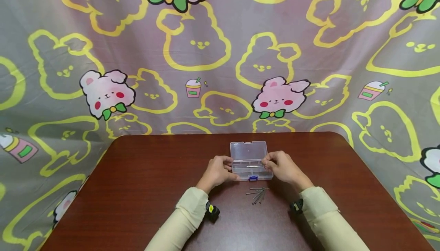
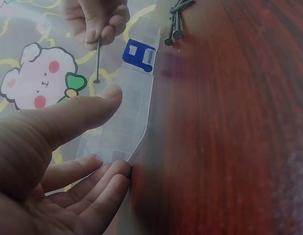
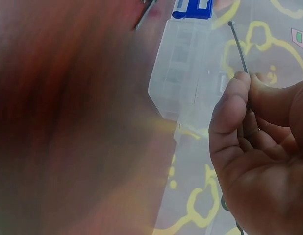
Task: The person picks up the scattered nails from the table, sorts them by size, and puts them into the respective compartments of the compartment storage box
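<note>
A clear plastic compartment box (image 1: pixel 245 175) stands on the table with its lid (image 1: pixel 248 150) raised at the back and a blue latch (image 1: pixel 253 178) on its front. My left hand (image 1: pixel 217 172) holds the box's left end, thumb at the front corner and fingers along the side. Over the right part of the box, my right hand (image 1: pixel 282 166) pinches a nail (image 3: pixel 238 45) between thumb and fingertips. In the head view that nail points left across the compartments; its flat head is the free end. Several more nails (image 1: pixel 258 195) lie in a loose fan before the box.
The dark reddish-brown wooden table (image 1: pixel 154 182) has rounded far corners. A grey curtain (image 1: pixel 220 83) with cartoon bears hangs right behind its far edge. Each wrist carries a small black camera (image 1: pixel 212 211) below a pale sleeve (image 1: pixel 187 211).
</note>
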A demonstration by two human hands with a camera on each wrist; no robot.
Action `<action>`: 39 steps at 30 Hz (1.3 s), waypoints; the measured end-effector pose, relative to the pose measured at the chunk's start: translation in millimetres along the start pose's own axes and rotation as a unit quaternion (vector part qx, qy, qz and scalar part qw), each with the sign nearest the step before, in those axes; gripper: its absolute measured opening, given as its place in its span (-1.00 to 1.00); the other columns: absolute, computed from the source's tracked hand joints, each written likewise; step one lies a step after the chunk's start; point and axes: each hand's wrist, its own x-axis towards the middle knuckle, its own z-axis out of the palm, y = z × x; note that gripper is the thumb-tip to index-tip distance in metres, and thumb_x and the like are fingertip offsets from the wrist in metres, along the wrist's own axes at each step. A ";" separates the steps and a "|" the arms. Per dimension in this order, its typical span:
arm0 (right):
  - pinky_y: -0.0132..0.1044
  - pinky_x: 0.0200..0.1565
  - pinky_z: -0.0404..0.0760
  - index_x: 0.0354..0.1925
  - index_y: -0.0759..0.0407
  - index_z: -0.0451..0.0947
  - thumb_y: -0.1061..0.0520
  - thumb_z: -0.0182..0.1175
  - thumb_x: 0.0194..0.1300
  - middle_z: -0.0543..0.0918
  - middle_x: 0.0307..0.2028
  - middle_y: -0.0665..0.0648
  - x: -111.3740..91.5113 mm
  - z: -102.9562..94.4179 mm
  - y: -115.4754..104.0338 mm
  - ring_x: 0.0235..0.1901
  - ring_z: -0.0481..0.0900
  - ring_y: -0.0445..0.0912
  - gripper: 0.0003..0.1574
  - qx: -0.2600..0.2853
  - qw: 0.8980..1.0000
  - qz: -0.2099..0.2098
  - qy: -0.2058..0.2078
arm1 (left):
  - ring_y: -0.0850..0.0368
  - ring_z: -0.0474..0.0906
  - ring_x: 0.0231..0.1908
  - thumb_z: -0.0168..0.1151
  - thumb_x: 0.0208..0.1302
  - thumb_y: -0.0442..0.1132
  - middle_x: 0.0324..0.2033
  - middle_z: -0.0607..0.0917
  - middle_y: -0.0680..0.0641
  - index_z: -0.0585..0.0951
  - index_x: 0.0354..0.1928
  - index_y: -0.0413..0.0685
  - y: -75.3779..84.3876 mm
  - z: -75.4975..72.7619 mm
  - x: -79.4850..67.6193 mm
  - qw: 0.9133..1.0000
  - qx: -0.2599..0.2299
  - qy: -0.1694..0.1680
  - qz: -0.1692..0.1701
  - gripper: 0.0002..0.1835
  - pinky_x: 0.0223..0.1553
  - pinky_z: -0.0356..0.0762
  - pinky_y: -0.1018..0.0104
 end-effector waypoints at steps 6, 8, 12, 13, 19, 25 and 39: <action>-0.32 -0.52 0.42 -0.37 0.33 0.62 0.30 0.17 0.46 0.56 -0.52 0.13 6.6 1.7 1.4 -0.53 0.43 -0.10 -0.77 -0.019 1.000 0.000 0.005 | 0.04 0.68 -0.17 0.74 -0.24 -0.27 -0.23 0.74 -0.10 0.66 0.08 -0.25 1.0 -0.3 -1.3 1.000 0.003 -0.001 0.003 -0.29 -0.19 0.66 0.23; -0.32 -0.52 0.44 -0.37 0.33 0.63 0.30 0.17 0.46 0.56 -0.53 0.10 8.7 2.3 1.8 -0.54 0.44 -0.11 -0.78 -0.029 1.000 0.002 0.009 | 0.04 0.68 -0.16 0.74 -0.22 -0.26 -0.22 0.74 -0.10 0.66 0.08 -0.24 0.8 -0.1 -1.3 1.000 0.003 -0.002 0.001 -0.29 -0.18 0.66 0.24; -0.30 -0.51 0.46 -0.37 0.31 0.65 0.29 0.18 0.45 0.57 -0.52 0.06 11.0 2.4 1.0 -0.53 0.45 -0.12 -0.78 -0.047 0.999 0.002 0.018 | 0.04 0.68 -0.16 0.74 -0.22 -0.26 -0.21 0.74 -0.11 0.65 0.09 -0.25 0.2 0.4 -0.8 1.000 0.002 -0.004 0.001 -0.28 -0.18 0.65 0.24; -0.30 -0.49 0.47 -0.38 0.30 0.65 0.29 0.18 0.45 0.58 -0.51 0.05 11.4 2.5 0.6 -0.52 0.46 -0.12 -0.77 -0.051 0.998 0.003 0.021 | 0.04 0.68 -0.16 0.74 -0.23 -0.26 -0.22 0.74 -0.11 0.66 0.08 -0.26 0.1 0.6 -0.7 1.000 0.003 -0.003 0.003 -0.28 -0.18 0.66 0.24; -0.26 -0.39 0.48 -0.38 0.27 0.65 0.28 0.21 0.44 0.60 -0.45 0.04 13.2 3.2 -1.0 -0.46 0.45 -0.11 -0.80 -0.077 0.997 0.003 0.022 | 0.02 0.69 -0.18 0.75 -0.26 -0.29 -0.23 0.75 -0.14 0.66 0.05 -0.30 0.8 1.2 -0.7 1.000 0.004 0.001 0.012 -0.29 -0.19 0.66 0.22; -0.26 -0.44 0.43 -0.43 0.24 0.63 0.26 0.23 0.42 0.49 -0.55 -0.01 17.5 7.4 -1.9 -0.53 0.39 -0.13 -0.78 -0.100 0.995 -0.015 0.022 | 0.04 0.68 -0.18 0.74 -0.24 -0.28 -0.22 0.74 -0.14 0.66 0.07 -0.29 1.8 0.3 -1.0 1.000 0.000 0.000 0.010 -0.29 -0.19 0.66 0.22; -0.23 -0.47 0.41 -0.41 0.18 0.65 0.24 0.25 0.42 0.51 -0.56 -0.02 19.7 9.8 -1.9 -0.53 0.41 -0.12 -0.79 -0.098 0.995 -0.011 0.035 | 0.06 0.67 -0.21 0.74 -0.25 -0.31 -0.23 0.74 -0.14 0.65 0.06 -0.32 2.7 0.6 -1.6 1.000 -0.004 -0.001 0.001 -0.29 -0.22 0.66 0.25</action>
